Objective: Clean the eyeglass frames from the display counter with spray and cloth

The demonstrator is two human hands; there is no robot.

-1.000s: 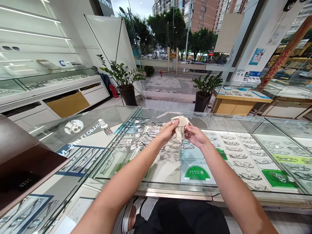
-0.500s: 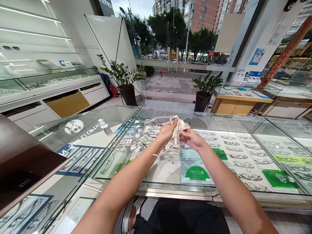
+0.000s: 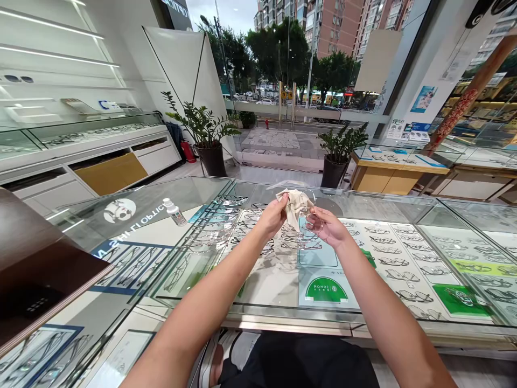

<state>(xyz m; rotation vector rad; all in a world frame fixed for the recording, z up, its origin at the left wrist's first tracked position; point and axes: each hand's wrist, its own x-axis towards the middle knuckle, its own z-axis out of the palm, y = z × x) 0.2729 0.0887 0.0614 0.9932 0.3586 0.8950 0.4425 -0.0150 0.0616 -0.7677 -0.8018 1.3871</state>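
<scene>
Over the glass display counter [image 3: 274,312], my left hand [image 3: 274,216] pinches a crumpled beige cloth [image 3: 297,207] between thumb and fingers. My right hand [image 3: 328,227], just right of the cloth, has its fingertips closed on a pair of clear-framed eyeglasses [image 3: 312,222]. One round lens shows by the right fingers, and the cloth covers part of the frame. A pale, see-through temple sticks out beyond the cloth, away from me. Both hands are held above the glass top.
A small white bottle [image 3: 174,212] stands on the counter to the left. Rows of eyeglasses [image 3: 393,261] lie under the glass. A dark brown panel [image 3: 40,269] juts in at the left edge. Potted plants [image 3: 212,156] stand beyond the counter.
My hands have moved slightly apart, and the cloth is more spread out. My right hand has shifted a little right, and a lens now shows beside the cloth.
</scene>
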